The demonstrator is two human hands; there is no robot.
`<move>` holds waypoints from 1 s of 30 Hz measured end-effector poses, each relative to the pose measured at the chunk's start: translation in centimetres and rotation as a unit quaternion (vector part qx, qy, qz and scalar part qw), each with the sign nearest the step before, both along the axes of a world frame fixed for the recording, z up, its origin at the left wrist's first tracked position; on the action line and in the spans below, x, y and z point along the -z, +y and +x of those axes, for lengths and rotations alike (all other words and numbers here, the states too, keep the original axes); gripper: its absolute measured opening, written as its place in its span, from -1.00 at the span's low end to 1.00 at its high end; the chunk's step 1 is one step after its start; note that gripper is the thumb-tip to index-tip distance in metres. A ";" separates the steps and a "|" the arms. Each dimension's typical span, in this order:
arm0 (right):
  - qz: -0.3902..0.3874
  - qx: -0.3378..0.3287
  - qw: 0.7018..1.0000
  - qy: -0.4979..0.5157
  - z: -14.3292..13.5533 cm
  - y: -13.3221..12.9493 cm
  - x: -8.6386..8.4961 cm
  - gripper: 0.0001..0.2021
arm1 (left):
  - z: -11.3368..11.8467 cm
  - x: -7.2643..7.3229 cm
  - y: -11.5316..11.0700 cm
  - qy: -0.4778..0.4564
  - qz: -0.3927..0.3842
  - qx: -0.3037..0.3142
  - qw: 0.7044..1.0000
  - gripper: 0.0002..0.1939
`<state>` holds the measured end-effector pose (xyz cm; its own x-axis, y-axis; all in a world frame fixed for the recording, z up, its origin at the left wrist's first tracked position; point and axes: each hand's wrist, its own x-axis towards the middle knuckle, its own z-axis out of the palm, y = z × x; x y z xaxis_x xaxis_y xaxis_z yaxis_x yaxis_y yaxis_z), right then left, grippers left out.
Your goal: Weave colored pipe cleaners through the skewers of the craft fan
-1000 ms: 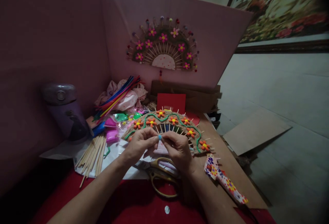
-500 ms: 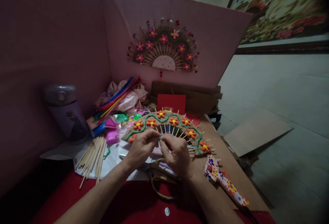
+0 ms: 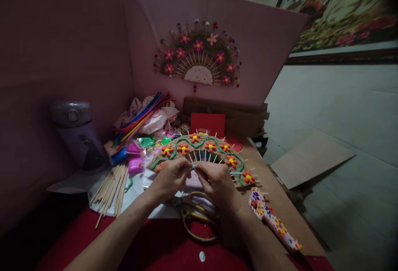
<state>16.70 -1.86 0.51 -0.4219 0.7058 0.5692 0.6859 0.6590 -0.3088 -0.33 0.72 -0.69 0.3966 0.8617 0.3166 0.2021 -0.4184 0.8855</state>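
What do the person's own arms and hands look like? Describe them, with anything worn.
The bare, five-fingered left hand and right hand wear no visible gloves, rings or watch. Both tapering forearms, broader toward the elbow, show no sleeves within the picture. No markings stand out, though the dim light hides fine detail such as the nails.

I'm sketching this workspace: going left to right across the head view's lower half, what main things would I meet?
Purple bottle, wooden sticks, pink packets, left hand, small blue bit, right hand, flowered tool.

Rough, matt twine fan (image 3: 199,147); smooth wooden sticks (image 3: 111,188).
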 end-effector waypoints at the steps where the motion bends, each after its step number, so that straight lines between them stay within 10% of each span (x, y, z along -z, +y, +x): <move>1: -0.001 -0.006 1.000 -0.008 0.1 0.0 0.0 -0.85 | -0.1 0.0 0.1 0.003 -0.014 0.011 1.000 -0.86; 12: 0.036 0.000 0.996 -0.079 -0.2 0.0 0.1 -0.86 | -0.1 -1.0 -0.1 -0.065 -0.179 0.068 0.979 -0.76; 21: 0.055 0.061 0.993 -0.082 -0.9 -0.1 0.5 -0.85 | 1.1 0.4 -0.4 -0.063 -0.103 -0.010 0.993 -0.84; 30: -0.022 0.045 0.997 0.056 -0.5 -0.2 -0.3 -0.81 | 1.2 -0.4 -0.4 -0.195 -0.220 0.057 0.954 -0.70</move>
